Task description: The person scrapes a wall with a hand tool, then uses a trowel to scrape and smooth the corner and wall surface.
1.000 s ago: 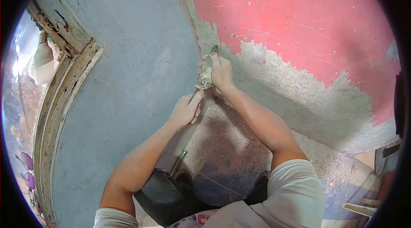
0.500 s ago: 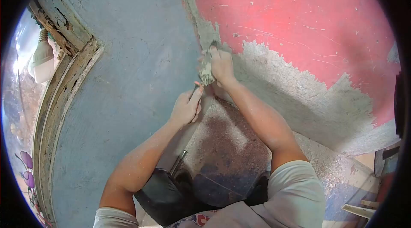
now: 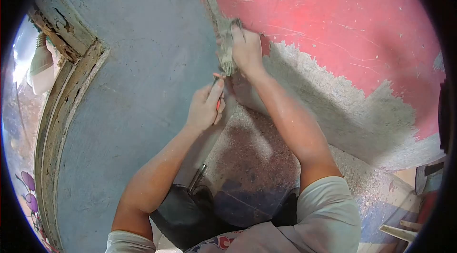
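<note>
Head view: rough grey plaster [image 3: 333,96] with jagged edge against scratched pink paint [image 3: 304,10].

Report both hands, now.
Left hand: closed, holding a partly red tool.
Right hand: closed around a pale-smeared tool, exact type unclear.

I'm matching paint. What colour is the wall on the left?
The left wall is dull blue-grey, best seen in the head view.

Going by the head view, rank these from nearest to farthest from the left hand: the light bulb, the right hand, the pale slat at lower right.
From the left hand:
1. Right hand, just up and to the right.
2. Light bulb, off at the left edge.
3. Pale slat, far lower right.
</note>
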### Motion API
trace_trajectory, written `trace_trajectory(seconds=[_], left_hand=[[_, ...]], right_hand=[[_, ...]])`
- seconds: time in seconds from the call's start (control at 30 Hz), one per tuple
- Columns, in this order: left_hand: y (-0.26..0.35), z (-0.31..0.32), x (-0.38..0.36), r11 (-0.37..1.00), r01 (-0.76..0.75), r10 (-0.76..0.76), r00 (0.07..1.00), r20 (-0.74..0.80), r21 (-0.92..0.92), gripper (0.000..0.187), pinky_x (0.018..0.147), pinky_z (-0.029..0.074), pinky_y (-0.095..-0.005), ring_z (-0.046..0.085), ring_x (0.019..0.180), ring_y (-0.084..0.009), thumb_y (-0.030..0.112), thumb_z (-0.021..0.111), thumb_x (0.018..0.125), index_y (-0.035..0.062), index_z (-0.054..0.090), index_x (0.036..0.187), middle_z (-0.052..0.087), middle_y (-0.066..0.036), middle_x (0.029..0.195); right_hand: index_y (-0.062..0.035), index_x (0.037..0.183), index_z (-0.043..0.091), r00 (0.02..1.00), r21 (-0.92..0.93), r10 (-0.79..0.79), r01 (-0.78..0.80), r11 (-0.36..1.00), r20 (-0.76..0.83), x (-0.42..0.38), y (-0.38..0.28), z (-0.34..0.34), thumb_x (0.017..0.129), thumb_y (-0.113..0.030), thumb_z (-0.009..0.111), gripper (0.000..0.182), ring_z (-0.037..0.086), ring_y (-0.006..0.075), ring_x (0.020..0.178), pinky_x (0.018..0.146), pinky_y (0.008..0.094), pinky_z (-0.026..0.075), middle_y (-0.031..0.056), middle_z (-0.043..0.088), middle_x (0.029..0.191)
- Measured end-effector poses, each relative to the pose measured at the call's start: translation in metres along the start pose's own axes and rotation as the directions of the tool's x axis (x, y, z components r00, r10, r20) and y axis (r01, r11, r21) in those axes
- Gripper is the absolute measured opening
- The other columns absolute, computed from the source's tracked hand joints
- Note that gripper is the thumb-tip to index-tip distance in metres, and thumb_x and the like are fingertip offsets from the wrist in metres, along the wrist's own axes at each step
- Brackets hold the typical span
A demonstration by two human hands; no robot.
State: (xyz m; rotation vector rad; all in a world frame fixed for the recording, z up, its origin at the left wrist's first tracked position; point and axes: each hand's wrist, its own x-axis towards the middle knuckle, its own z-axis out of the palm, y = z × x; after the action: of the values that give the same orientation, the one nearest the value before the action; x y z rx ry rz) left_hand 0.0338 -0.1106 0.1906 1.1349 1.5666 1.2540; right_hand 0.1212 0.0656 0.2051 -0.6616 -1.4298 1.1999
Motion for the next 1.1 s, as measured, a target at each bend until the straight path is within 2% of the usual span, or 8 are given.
trace_trajectory(seconds=[0.07, 0.2, 0.3, 0.33, 0.43, 0.73, 0.87, 1.1], left_hand=[[0.001, -0.002, 0.005, 0.999, 0.020, -0.020, 1.000, 0.005, -0.027, 0.051, 0.040, 0.035, -0.0284, 0.045, 0.041, -0.0100, 0.052, 0.049, 0.110, 0.0062, 0.052, 0.087, 0.050, -0.001, 0.060], [-0.009, -0.002, -0.006, 0.981, 0.191, -0.193, 0.979, 0.065, 0.034, 0.053, 0.039, 0.033, -0.0280, 0.043, 0.040, -0.0109, 0.056, 0.050, 0.108, 0.0081, 0.052, 0.087, 0.049, -0.001, 0.060], [-0.029, -0.008, -0.001, 0.985, 0.144, -0.148, 0.988, 0.039, 0.092, 0.053, 0.038, 0.032, -0.0277, 0.041, 0.038, -0.0110, 0.057, 0.051, 0.107, 0.0087, 0.052, 0.086, 0.049, -0.001, 0.060], [-0.017, -0.005, -0.002, 0.990, 0.123, -0.124, 0.992, 0.003, 0.071, 0.052, 0.038, 0.032, -0.0276, 0.041, 0.038, -0.0108, 0.056, 0.051, 0.108, 0.0085, 0.052, 0.087, 0.049, -0.001, 0.060], [0.001, -0.005, -0.002, 0.999, 0.050, -0.050, 0.999, -0.020, -0.003, 0.048, 0.040, 0.034, -0.0283, 0.045, 0.041, -0.0094, 0.049, 0.053, 0.109, 0.0062, 0.054, 0.087, 0.051, 0.000, 0.060], [-0.013, -0.004, -0.004, 0.994, 0.093, -0.092, 0.996, -0.021, 0.049, 0.048, 0.039, 0.033, -0.0279, 0.044, 0.040, -0.0091, 0.048, 0.052, 0.109, 0.0056, 0.055, 0.088, 0.050, 0.000, 0.059], [-0.001, -0.003, 0.007, 0.999, -0.011, 0.010, 1.000, -0.025, -0.031, 0.048, 0.041, 0.035, -0.0281, 0.047, 0.042, -0.0094, 0.048, 0.051, 0.110, 0.0058, 0.055, 0.087, 0.051, 0.000, 0.060], [-0.043, 0.008, -0.016, 0.953, 0.248, -0.275, 0.949, 0.153, 0.173, 0.048, 0.045, 0.039, -0.0308, 0.047, 0.043, -0.0117, 0.049, 0.049, 0.110, 0.0060, 0.053, 0.089, 0.051, -0.002, 0.061]], right_hand=[[0.0047, 0.086, 0.076, 0.994, 0.121, 0.112, -0.113, 0.986, 0.012, 0.005, -0.024, 0.005, 0.107, -0.029, 0.047, 0.049, 0.075, 0.0275, 0.078, 0.077, 0.0419, 0.056, 0.0162, 0.077, 0.081], [0.0049, 0.086, 0.073, 0.988, -0.289, -0.149, 0.128, 0.949, -0.050, -0.018, 0.028, -0.001, 0.104, -0.034, 0.050, 0.049, 0.071, 0.0426, 0.079, 0.080, 0.0505, 0.051, 0.0277, 0.070, 0.081], [0.0054, 0.087, 0.072, 0.991, -0.318, -0.109, 0.079, 0.945, -0.078, -0.024, 0.036, 0.000, 0.104, -0.033, 0.050, 0.048, 0.069, 0.0437, 0.078, 0.077, 0.0516, 0.049, 0.0291, 0.067, 0.078], [0.0019, 0.089, 0.079, 0.986, -0.467, -0.162, 0.127, 0.875, -0.037, -0.010, 0.035, 0.000, 0.104, -0.030, 0.046, 0.048, 0.076, 0.0335, 0.080, 0.084, 0.0437, 0.056, 0.0173, 0.077, 0.078], [0.0015, 0.086, 0.079, 0.994, 0.023, 0.109, -0.108, 0.994, -0.020, 0.006, 0.002, 0.007, 0.105, -0.031, 0.045, 0.050, 0.076, 0.0334, 0.078, 0.083, 0.0439, 0.056, 0.0175, 0.077, 0.078], [0.0023, 0.085, 0.078, 0.980, -0.491, -0.188, 0.136, 0.861, -0.059, -0.009, 0.031, -0.002, 0.103, -0.032, 0.047, 0.049, 0.073, 0.0445, 0.084, 0.082, 0.0495, 0.054, 0.0253, 0.074, 0.081], [0.0053, 0.083, 0.073, 0.990, -0.157, -0.134, 0.126, 0.980, -0.039, 0.009, -0.027, -0.001, 0.102, -0.031, 0.048, 0.048, 0.069, 0.0498, 0.086, 0.082, 0.0548, 0.051, 0.0324, 0.067, 0.081], [0.0068, 0.085, 0.070, 0.988, -0.431, -0.143, 0.103, 0.897, -0.061, -0.047, 0.077, -0.022, 0.104, -0.034, 0.046, 0.051, 0.066, 0.0525, 0.090, 0.082, 0.0583, 0.048, 0.0340, 0.066, 0.088]])
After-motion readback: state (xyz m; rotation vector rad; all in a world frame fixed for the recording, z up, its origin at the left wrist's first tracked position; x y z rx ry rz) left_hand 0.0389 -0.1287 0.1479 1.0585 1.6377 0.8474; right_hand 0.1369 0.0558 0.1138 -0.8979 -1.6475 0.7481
